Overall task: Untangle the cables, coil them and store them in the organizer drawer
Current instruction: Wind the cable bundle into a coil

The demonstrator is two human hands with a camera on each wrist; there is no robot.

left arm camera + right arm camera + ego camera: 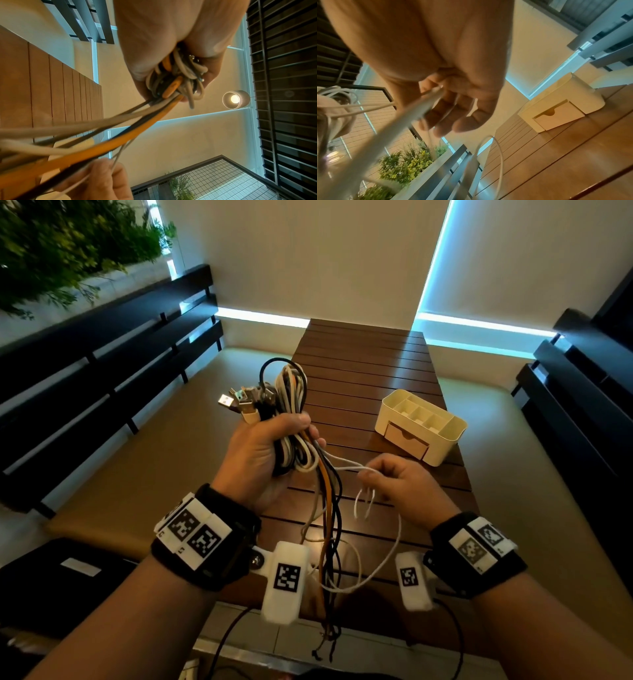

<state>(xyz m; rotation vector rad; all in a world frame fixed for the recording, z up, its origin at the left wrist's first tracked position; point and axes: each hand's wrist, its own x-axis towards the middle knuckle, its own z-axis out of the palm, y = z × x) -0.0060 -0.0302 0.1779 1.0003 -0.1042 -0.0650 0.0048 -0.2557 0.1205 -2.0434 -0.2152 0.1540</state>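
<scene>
My left hand (270,446) grips a tangled bundle of cables (289,402), white, grey, black and orange, held upright above the wooden table (363,364). USB plugs (239,402) stick out at the bundle's left. Loose ends hang down past the table's near edge. The left wrist view shows the same cable bundle (173,79) packed in my left hand (163,40). My right hand (397,484) pinches a thin white cable (346,465) drawn out sideways from the bundle; in the right wrist view the white cable (428,100) runs between thumb and fingers of my right hand (440,75). The cream organizer (419,426) stands at the right, its drawer (406,440) closed.
Dark slatted benches (113,361) flank the table on the left, and another dark bench (575,392) stands at the right. A planter with green foliage (68,244) sits at the far left. The organizer (559,102) and its notched drawer (558,117) appear in the right wrist view.
</scene>
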